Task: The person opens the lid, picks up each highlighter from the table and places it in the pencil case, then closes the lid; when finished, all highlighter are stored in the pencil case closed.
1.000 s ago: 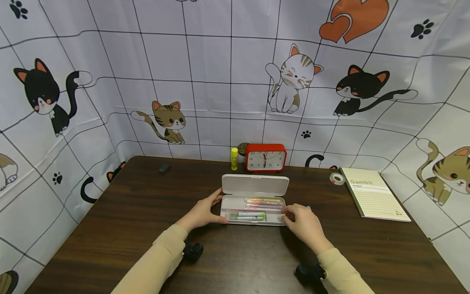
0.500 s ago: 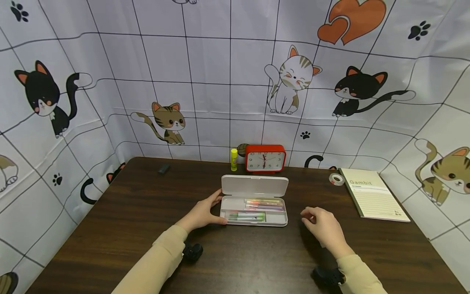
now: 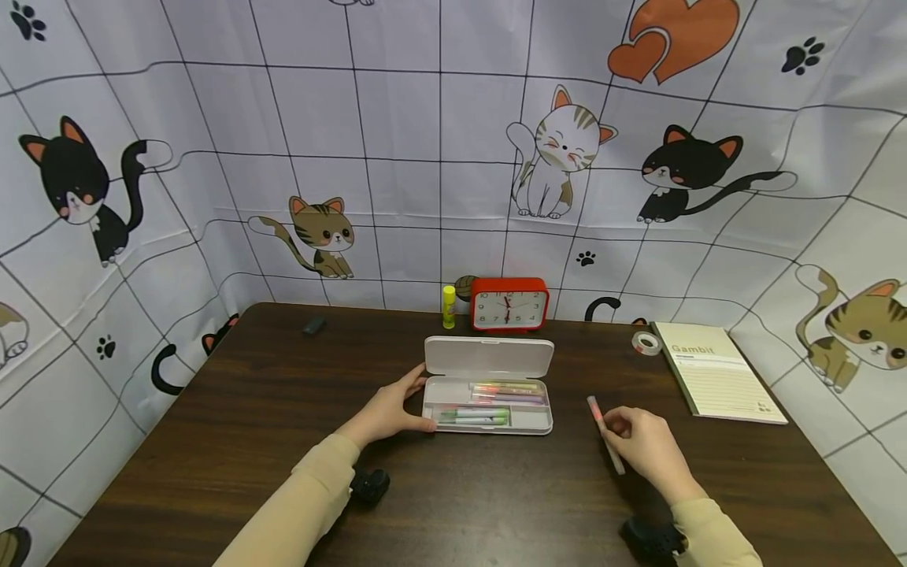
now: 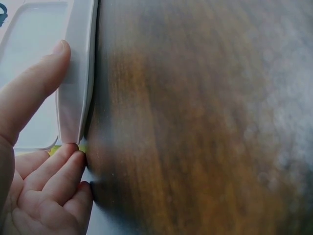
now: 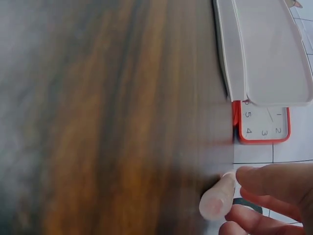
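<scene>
A white pencil case lies on the dark wood table with its lid raised; several light-coloured pens rest inside. My left hand grips the case's left end, thumb at the front corner and fingers round the side. In the left wrist view the thumb lies against the white wall. Right of the case, my right hand pinches a slim pinkish pen between thumb and fingertips. The right wrist view shows this pen end-on, low over the table.
Behind the case stand a red alarm clock and a yellow-green glue stick. A tape roll sits beside a notepad at the right. Back left lies a small dark block. A cat-print sheet encloses the table.
My right hand has moved from the case's right end to the right across the table. The pen, mostly hidden before, now shows beside its fingers. My left hand stays on the case.
</scene>
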{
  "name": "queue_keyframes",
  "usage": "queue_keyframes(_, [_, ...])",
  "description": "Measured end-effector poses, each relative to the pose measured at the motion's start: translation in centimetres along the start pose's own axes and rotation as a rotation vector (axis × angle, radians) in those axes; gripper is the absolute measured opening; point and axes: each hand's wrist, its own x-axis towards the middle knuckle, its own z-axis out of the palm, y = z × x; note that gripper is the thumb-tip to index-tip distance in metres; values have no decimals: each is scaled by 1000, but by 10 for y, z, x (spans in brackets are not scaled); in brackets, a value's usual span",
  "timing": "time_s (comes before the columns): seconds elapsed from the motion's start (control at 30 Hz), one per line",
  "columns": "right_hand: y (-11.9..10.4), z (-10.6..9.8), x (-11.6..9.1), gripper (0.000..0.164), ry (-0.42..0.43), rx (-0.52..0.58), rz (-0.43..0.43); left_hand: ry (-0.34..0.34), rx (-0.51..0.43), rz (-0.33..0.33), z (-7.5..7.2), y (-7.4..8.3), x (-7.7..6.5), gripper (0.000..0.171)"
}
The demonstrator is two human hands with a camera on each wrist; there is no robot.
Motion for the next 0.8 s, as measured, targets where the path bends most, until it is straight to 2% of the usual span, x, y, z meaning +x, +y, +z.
queue_keyframes(0.33, [3,-3,-4,17,-58,27,41,-2,2,10,0,-1,0,107])
queue_keyframes(0.6, [2,-3,-2,12,-73,24,65,1,0,9,0,-1,0,107])
queue_keyframes(0.8, [5,0,-1,7,-37,-10,49,1,2,10,0,1,-1,107])
